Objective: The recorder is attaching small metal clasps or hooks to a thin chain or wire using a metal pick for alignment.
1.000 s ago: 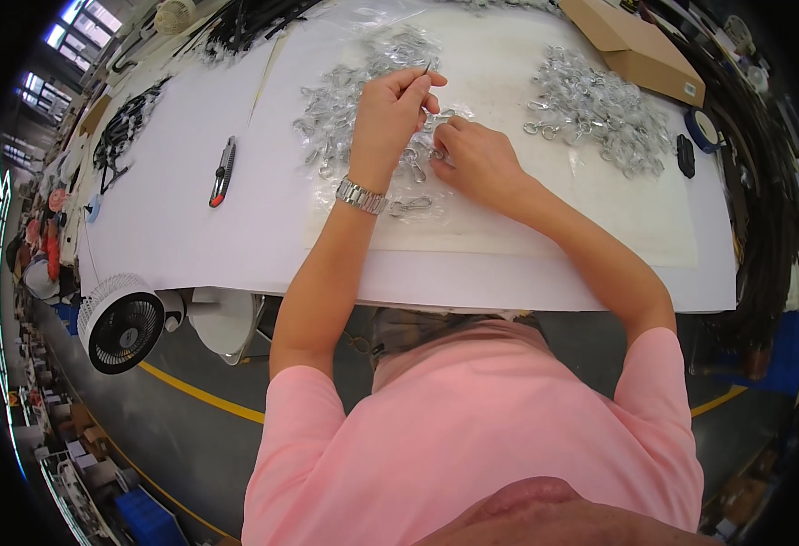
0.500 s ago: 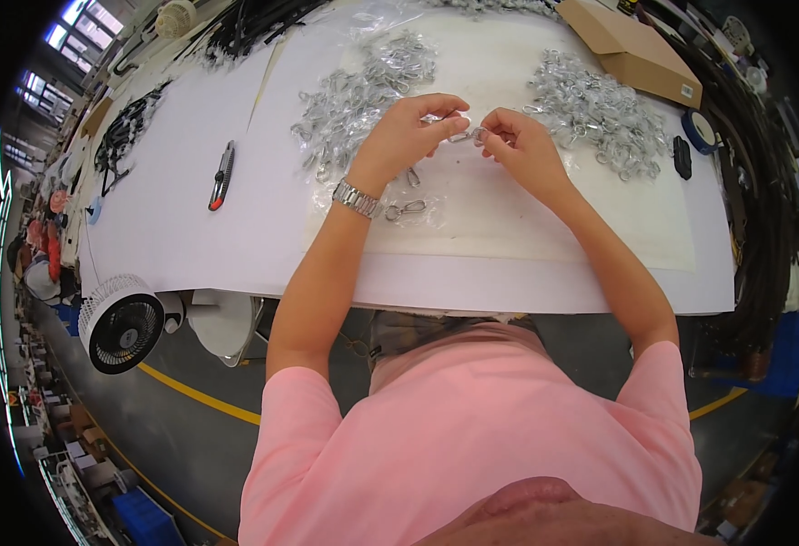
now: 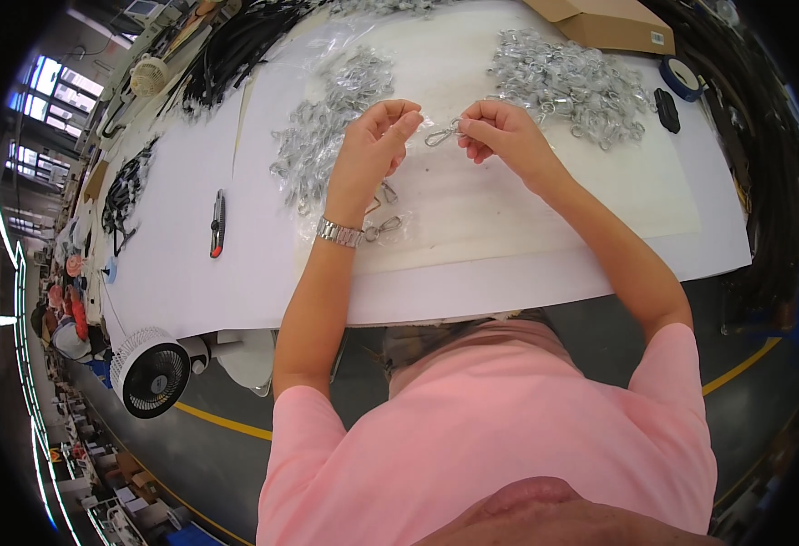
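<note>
Over the table, my right hand [image 3: 501, 135] pinches the ring end of a silver snap hook [image 3: 439, 136], whose hook end points toward my left hand. Just to its left, my left hand [image 3: 378, 138] is closed, thumb against fingers. Something thin and clear shows by its fingertips, too faint to name. Below that hand lie loose snap hooks [image 3: 383, 227] on clear plastic. Beyond my left hand spreads a pile of bagged snap hooks [image 3: 319, 127], and beyond my right hand is another pile of hooks [image 3: 571, 80].
A box cutter [image 3: 218, 224] lies at the left of the white table [image 3: 263, 282]. Black straps [image 3: 126, 193] are farther left. A cardboard box [image 3: 604, 27], a blue tape roll [image 3: 682, 78] and a black object [image 3: 666, 110] sit at the far right. A fan [image 3: 152, 375] stands by the near left edge.
My hands have moved apart, leaving the snap hook in my right hand. The left has drawn back to the left. The whole view has shifted and tilted slightly.
</note>
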`<state>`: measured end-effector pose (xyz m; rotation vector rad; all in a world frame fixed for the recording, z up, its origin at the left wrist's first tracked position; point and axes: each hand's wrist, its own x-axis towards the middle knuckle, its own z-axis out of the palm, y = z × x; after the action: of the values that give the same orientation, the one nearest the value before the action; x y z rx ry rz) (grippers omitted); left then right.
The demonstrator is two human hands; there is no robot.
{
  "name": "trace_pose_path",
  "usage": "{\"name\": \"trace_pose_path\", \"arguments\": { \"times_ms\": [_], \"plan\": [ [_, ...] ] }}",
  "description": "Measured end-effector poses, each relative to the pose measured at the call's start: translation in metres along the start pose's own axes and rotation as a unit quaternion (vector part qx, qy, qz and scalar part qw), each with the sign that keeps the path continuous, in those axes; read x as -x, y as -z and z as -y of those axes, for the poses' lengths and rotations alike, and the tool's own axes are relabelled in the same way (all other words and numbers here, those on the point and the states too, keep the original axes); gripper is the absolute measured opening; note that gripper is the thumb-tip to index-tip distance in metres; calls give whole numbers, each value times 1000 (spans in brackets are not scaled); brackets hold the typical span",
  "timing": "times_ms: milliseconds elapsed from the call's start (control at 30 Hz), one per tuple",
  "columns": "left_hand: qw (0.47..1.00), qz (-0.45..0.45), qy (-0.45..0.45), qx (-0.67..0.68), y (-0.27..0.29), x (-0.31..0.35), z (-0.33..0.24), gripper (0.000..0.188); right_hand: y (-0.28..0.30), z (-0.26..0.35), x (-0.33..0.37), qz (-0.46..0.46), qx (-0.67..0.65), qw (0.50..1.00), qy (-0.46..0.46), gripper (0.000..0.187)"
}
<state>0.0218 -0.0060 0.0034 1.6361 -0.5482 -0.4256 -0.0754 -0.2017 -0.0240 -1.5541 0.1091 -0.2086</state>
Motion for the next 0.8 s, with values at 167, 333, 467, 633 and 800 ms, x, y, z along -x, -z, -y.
{"name": "trace_pose_path", "arguments": {
  "times_ms": [167, 333, 467, 633, 800],
  "plan": [
    [992, 118, 12, 42, -3, 7, 1, 25, -5, 5, 6, 3, 24, 1000, 10, 17],
    [989, 108, 67, 70, 5, 5, 8, 29, -2, 5, 4, -2, -20, 1000, -1, 15],
    [990, 107, 70, 62, 7, 3, 10, 36, -3, 2, 2, -22, -29, 999, -12, 16],
    [990, 72, -31, -118, 3, 10, 3, 44, -6, 7, 7, -55, -41, 997, 25, 17],
    [998, 57, -15, -27, 2, 6, 0, 35, 1, 10, 5, -42, -1, 997, 60, 17]
  ]
}}
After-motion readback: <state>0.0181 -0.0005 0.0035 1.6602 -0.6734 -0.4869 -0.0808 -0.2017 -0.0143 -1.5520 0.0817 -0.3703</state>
